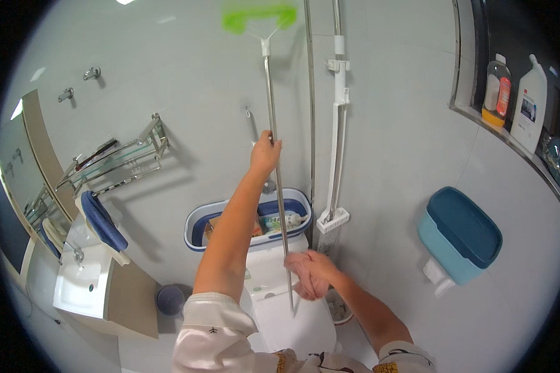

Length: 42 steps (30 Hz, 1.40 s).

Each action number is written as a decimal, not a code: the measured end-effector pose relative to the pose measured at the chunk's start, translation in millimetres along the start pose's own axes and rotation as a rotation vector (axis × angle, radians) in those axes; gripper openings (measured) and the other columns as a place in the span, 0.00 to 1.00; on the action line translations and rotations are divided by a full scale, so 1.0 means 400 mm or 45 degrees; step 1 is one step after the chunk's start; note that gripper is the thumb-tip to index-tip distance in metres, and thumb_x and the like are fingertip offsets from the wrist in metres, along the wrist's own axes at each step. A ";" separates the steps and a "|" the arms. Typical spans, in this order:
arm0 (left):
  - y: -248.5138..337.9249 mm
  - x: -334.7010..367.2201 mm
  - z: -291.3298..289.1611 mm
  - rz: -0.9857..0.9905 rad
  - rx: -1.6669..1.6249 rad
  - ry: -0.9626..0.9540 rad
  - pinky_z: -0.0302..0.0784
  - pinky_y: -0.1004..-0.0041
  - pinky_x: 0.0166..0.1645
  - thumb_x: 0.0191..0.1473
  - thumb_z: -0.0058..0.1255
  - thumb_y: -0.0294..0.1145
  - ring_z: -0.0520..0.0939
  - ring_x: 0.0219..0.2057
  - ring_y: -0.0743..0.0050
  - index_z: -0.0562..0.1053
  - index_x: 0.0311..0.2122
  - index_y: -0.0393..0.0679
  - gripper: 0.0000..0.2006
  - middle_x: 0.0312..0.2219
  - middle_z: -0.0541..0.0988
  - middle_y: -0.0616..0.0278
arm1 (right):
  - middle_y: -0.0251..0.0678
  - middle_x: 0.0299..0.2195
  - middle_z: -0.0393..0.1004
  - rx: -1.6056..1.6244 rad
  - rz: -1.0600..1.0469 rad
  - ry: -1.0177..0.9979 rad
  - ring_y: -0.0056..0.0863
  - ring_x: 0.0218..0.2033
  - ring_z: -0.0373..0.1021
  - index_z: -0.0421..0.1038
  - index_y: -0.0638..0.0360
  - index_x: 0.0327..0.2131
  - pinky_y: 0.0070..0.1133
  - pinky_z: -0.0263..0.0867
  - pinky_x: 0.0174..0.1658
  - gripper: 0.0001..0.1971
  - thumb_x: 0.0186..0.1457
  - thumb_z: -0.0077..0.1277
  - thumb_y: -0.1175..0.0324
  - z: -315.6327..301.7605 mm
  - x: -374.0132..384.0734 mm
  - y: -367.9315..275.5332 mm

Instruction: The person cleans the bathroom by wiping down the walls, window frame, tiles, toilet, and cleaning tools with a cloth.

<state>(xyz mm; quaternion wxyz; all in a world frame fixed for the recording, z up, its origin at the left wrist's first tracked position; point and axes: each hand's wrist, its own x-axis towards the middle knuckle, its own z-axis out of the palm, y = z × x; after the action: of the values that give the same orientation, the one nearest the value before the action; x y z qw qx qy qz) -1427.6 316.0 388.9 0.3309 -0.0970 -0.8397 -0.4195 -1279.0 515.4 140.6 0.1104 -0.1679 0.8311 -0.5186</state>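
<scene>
In front of me stands a long-handled mop (pixel 270 93), its blurred bright green head (pixel 259 18) up high and its metal pole slanting down. My left hand (pixel 266 154) is wrapped round the upper half of the pole. Lower down, my right hand (pixel 322 268) grips a pink cloth (pixel 306 283) that lies against the pole. The pole's lower end shows over the white toilet lid (pixel 298 329).
A blue-and-white oval tub (pixel 196 214) with packages rests on the toilet tank. Right of it a white flat mop (pixel 338 149) leans on the wall. A blue tissue box (pixel 454 239) hangs at right; bottles (pixel 496 93) line a window ledge. At left are a sink (pixel 84 280) and towel rack (pixel 121 155).
</scene>
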 end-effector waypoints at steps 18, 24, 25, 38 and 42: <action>-0.220 0.021 0.094 -0.293 0.021 -0.009 0.72 0.54 0.41 0.51 0.48 0.29 0.79 0.37 0.41 0.58 0.57 0.39 0.28 0.35 0.77 0.41 | 0.42 0.59 0.59 1.421 0.450 0.419 0.34 0.60 0.57 0.56 0.62 0.59 0.27 0.53 0.62 0.31 0.56 0.46 0.54 0.004 -0.600 0.120; -0.050 -0.182 0.033 -0.277 -0.679 -0.101 0.73 0.70 0.44 0.56 0.49 0.37 0.78 0.40 0.66 0.60 0.56 0.38 0.25 0.41 0.75 0.50 | 0.39 0.53 0.65 1.232 0.465 0.713 0.27 0.50 0.63 0.60 0.59 0.55 0.24 0.59 0.54 0.29 0.55 0.46 0.52 0.047 -0.770 0.258; -0.036 -0.254 0.000 -0.335 -0.671 -0.212 0.72 0.71 0.43 0.58 0.46 0.38 0.78 0.39 0.69 0.62 0.55 0.39 0.22 0.42 0.75 0.53 | 0.37 0.51 0.67 1.241 0.580 0.746 0.25 0.47 0.65 0.62 0.60 0.52 0.24 0.60 0.51 0.27 0.55 0.47 0.52 0.001 -0.739 0.260; -0.090 -1.136 0.170 -1.494 -2.048 -0.308 0.71 0.62 0.52 0.63 0.28 0.55 0.74 0.47 0.60 0.66 0.51 0.43 0.27 0.49 0.71 0.57 | 0.54 0.52 0.62 0.111 -0.188 0.202 0.53 0.54 0.59 0.57 0.59 0.54 0.36 0.58 0.54 0.27 0.53 0.52 0.63 0.124 -0.418 0.001; -0.046 -1.106 0.129 -1.816 -1.926 -0.318 0.69 0.70 0.51 0.63 0.35 0.40 0.71 0.46 0.68 0.62 0.51 0.46 0.15 0.44 0.69 0.62 | 0.49 0.51 0.64 0.113 0.001 0.266 0.46 0.53 0.62 0.57 0.60 0.56 0.32 0.59 0.55 0.27 0.54 0.50 0.62 0.025 -0.491 0.045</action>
<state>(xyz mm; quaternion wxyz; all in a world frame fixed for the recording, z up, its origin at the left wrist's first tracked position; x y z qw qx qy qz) -1123.0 394.7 73.1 -0.2293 0.1965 -0.2489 -0.9203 -1097.8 591.9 122.1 0.0305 -0.1077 0.8143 -0.5695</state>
